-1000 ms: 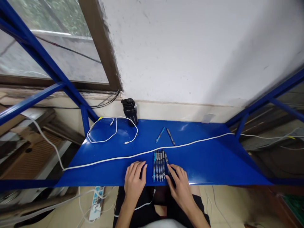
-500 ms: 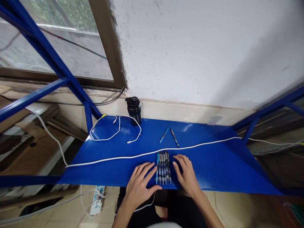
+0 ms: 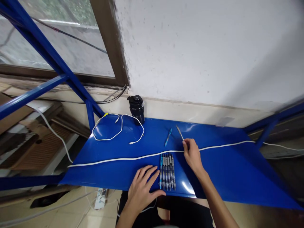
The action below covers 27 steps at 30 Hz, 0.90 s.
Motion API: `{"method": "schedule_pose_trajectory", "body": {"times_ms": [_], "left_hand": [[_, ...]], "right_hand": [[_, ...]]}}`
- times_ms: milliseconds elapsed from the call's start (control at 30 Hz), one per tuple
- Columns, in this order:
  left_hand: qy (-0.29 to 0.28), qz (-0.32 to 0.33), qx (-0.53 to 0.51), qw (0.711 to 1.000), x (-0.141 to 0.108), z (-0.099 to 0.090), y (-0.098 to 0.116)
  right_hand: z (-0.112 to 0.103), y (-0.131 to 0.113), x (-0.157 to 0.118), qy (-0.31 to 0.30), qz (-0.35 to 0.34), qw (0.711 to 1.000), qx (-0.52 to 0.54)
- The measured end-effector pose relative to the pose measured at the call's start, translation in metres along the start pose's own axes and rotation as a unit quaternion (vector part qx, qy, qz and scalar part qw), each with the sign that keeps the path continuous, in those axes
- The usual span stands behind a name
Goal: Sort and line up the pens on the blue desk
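Observation:
A row of several pens (image 3: 167,172) lies side by side near the front edge of the blue table, a light-blue one at its left end and grey-clipped ones beside it. My left hand (image 3: 144,186) rests on the table just left of the row, fingers spread, holding nothing. Beyond the white cable, my right hand (image 3: 192,153) pinches the lower end of a grey pen (image 3: 180,132) between thumb and fingers; its upper end points away from me. A light-blue pen (image 3: 168,136) lies loose to the left of that pen.
A white cable (image 3: 133,158) runs across the blue table (image 3: 228,171) between the row and the loose pen. Another white cable (image 3: 108,139) is looped at the back left, beside a black bottle (image 3: 137,109). Blue frame bars (image 3: 90,115) stand at the left, with a wall behind.
My right hand has moved forward from beside the row and taken hold of the loose grey pen. My left hand stays beside the row. The view has shifted slightly.

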<state>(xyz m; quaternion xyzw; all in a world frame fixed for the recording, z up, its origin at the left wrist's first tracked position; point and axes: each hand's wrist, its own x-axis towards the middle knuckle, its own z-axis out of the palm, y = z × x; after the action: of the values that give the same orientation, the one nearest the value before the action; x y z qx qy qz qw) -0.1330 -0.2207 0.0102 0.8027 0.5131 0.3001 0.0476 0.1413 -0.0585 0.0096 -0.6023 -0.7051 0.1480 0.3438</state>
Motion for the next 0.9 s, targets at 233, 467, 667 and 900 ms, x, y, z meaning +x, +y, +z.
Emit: {"method": "schedule_pose_trajectory", "body": {"times_ms": [233, 467, 667, 900], "left_hand": [[-0.002, -0.002, -0.005, 1.000, -0.002, 0.000, -0.003], [0.028, -0.029, -0.059, 0.997, -0.004, 0.000, -0.003], [0.090, -0.093, -0.170, 0.977, -0.007, 0.004, -0.004], [-0.036, -0.165, -0.388, 0.906, 0.030, 0.004, 0.008]], "right_hand": [[-0.019, -0.020, -0.066, 0.065, 0.096, 0.966, 0.229], [-0.026, -0.016, -0.141, -0.006, 0.171, 0.948, 0.267], [-0.036, -0.008, -0.146, -0.111, 0.077, 0.972, 0.190], [-0.038, -0.026, -0.130, -0.183, -0.027, 0.968, 0.170]]}}
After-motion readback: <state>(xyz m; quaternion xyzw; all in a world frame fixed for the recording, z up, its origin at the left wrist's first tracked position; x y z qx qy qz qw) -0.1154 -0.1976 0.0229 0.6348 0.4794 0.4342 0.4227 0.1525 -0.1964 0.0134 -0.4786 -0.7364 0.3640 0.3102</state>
